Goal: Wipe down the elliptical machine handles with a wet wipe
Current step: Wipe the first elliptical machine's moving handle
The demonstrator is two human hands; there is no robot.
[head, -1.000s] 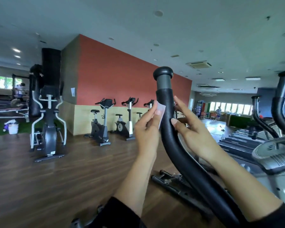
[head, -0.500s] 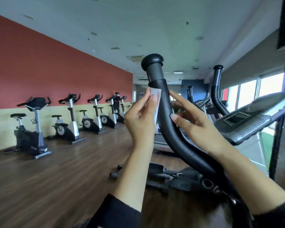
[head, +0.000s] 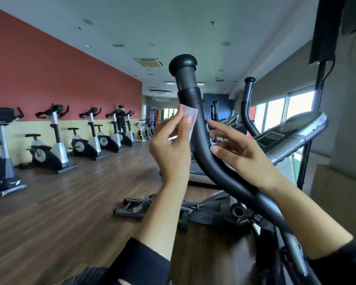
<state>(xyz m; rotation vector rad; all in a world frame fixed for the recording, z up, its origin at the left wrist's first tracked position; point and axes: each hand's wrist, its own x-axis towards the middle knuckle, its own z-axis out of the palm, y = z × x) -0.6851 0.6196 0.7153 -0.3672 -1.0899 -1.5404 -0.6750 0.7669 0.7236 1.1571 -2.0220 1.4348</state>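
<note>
A curved black elliptical handle (head: 195,112) with a round cap rises in the middle of the view. My left hand (head: 171,149) pinches a small white wet wipe (head: 188,113) and holds it against the handle's left side, below the grey collar. My right hand (head: 236,151) is on the handle's right side with fingers spread, fingertips touching the foam grip. A second handle (head: 247,103) of the same machine stands farther back on the right.
The elliptical's console (head: 290,138) juts out at right, its base and pedals (head: 152,206) on the wood floor below. A row of exercise bikes (head: 49,145) lines the red wall at left; a person (head: 121,118) stands far back. A black post (head: 317,99) rises at right.
The view has swung right, from the left bikes toward the console and windows. My hands have stayed on the handle, with the wipe held at about the same height on the grip.
</note>
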